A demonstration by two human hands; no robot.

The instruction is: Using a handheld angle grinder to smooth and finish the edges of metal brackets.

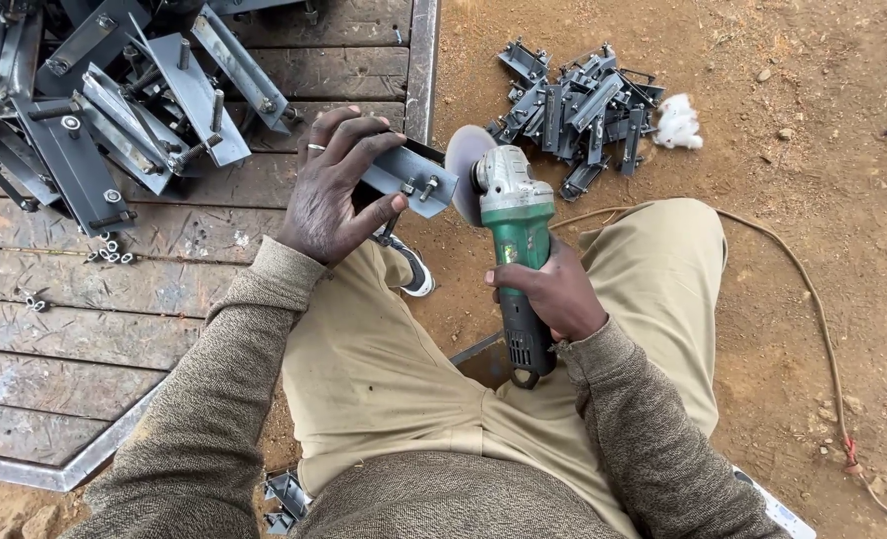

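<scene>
- The left hand (326, 190) is gripping a grey metal bracket (411, 176) just left of the frame's centre, fingers curled over its top edge and thumb pressing from below; a ring is showing on one finger.
- Two short bolts (419, 187) are sticking out of the bracket's face.
- The right hand (555, 296) is closing fully around the dark handle of a green angle grinder (514, 235), at centre frame.
- The grinder's disc (462, 167) is pointing toward the upper part of the frame and sitting just beside the right end of the bracket; whether the two are touching cannot be told.
- The person is sitting, wearing tan trousers (384, 369) and a brown-grey knit sweater (214, 399); a shoe (412, 268) is showing below the bracket.
- A metal-framed platform with worn wooden planks (114, 299) is filling the left half of the frame.
- A heap of similar grey brackets (114, 110) is lying on the planks in the upper left, with loose small fittings (112, 252) just below it.
- A second pile of darker metal pieces (578, 105) is lying on the bare dirt ground (813, 250) in the upper right, with a white rag (678, 123) just beside it.
- A cord (813, 309) is trailing across the dirt down the right side of the frame.
- More small metal pieces (286, 496) are lying at the lower edge, near the left elbow.
</scene>
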